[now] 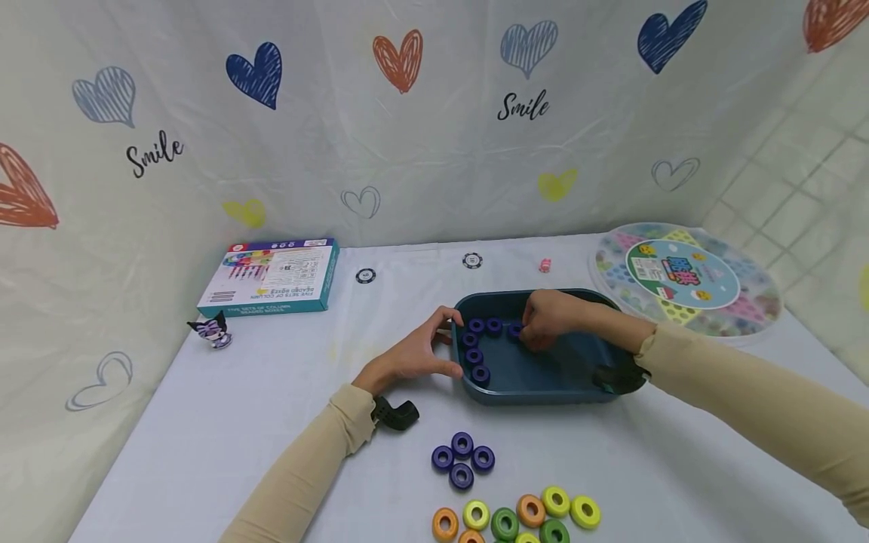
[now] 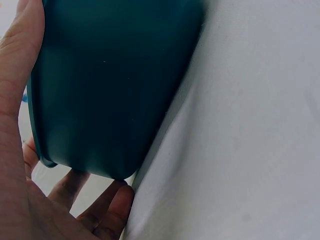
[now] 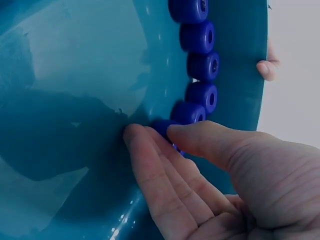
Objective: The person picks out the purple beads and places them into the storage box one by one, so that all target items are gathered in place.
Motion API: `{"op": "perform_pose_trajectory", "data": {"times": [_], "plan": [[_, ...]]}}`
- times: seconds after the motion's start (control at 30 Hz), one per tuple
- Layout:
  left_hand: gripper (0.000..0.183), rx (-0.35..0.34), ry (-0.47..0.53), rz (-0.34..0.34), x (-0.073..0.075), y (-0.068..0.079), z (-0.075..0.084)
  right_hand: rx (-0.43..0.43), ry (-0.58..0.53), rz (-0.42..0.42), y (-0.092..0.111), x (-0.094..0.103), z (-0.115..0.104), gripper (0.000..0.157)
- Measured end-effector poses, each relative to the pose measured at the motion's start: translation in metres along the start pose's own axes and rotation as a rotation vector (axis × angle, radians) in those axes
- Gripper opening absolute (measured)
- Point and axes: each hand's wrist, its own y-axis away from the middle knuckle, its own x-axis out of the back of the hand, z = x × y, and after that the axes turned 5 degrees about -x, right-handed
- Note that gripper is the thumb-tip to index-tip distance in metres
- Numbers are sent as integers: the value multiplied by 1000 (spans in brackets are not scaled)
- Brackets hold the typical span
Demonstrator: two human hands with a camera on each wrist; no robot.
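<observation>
A dark teal plastic tray (image 1: 529, 397) with a raised rim sits on the white cloth. My left hand (image 1: 419, 353) grips its left end, thumb on the near side and fingers round the far part, as the left wrist view also shows. Inside the tray, my right hand (image 1: 548, 317) pinches a purple ring bead (image 1: 514, 330) between thumb and fingers, by the far wall. More purple beads (image 1: 474, 356) form a bent line along the left and far walls; they show as a row (image 3: 202, 66) in the right wrist view. The fingers partly cover the pinched bead.
Several purple beads (image 1: 462, 477) lie in front of the tray, with orange, yellow and green beads (image 1: 505, 523) nearer me. A boxed set (image 1: 271, 277) and small figurine (image 1: 219, 332) stand at left. A round board pack (image 1: 686, 279) lies behind right; two chips (image 1: 366, 276) lie at the back.
</observation>
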Motion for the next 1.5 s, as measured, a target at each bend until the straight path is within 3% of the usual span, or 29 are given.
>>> {"op": "perform_pose_trajectory", "data": {"times": [0.33,0.6,0.73,0.87,1.03,1.2,1.27,1.5], "plan": [[79,8,4,0,-1,1,0,70,-52,74,-1,-5,2,9],[78,14,8,-6,-1,0,0,112,-113,46,2,-1,3,12],[77,13,14,-7,0,-1,1,146,-69,58,9,3,-3,11],[78,12,15,-8,0,-1,1,235,28,96,21,-1,-13,10],[82,15,32,-29,3,-1,9,396,136,166,41,-19,-30,7],[83,-12,29,-25,2,-2,7,550,207,225,66,-49,-48,5],[81,-22,19,-16,0,-3,-1,571,215,192,75,-64,-54,5],[81,-34,1,-4,-1,-2,-1,586,350,39,91,-109,-61,8]]}}
